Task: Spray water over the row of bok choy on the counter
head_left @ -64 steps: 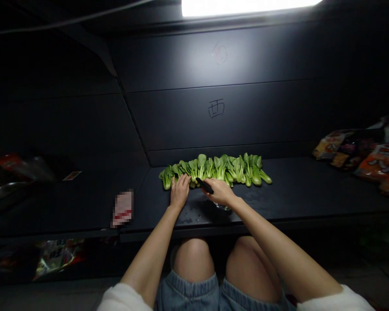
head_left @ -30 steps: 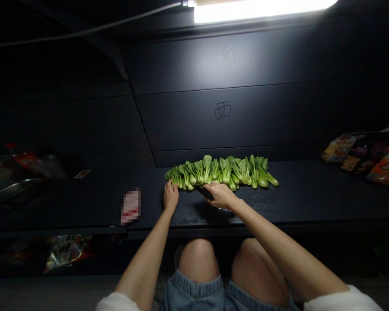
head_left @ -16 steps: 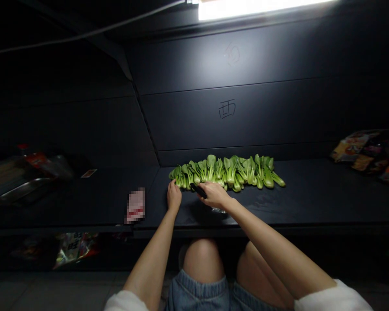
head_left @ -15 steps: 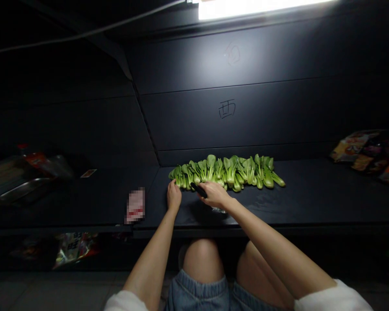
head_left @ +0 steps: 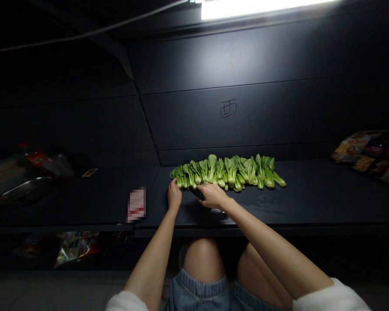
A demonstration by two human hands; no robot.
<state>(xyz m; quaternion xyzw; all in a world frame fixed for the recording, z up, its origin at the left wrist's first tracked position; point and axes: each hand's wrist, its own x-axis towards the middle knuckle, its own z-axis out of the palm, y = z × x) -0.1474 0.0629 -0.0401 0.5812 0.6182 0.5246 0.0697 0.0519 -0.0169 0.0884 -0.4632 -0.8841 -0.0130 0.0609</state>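
A row of green bok choy [head_left: 231, 170] lies side by side on the dark shelf [head_left: 314, 194], leaves toward the back panel and pale stem ends toward me. At the row's left end rests my left hand [head_left: 174, 196], its fingers stretched out against the outermost stems. My right hand [head_left: 214, 195] is closed round what looks like a spray bottle [head_left: 197, 193], held just in front of the stems. Its black head points up and left, and a clear, shiny part shows beneath the hand. The grip hides most of its body.
Left of my arm lies a blurred-out pinkish card [head_left: 136, 204]. Metal trays [head_left: 26, 188] and packets stand farther left, and colourful snack bags [head_left: 355, 147] at the right. A lower shelf holds a packaged bag [head_left: 76, 247]. A lamp [head_left: 266, 7] shines above the back panel.
The black head of the spray bottle has tipped slightly lower in my right hand. My left hand and the bok choy stay in place; the view has shifted slightly.
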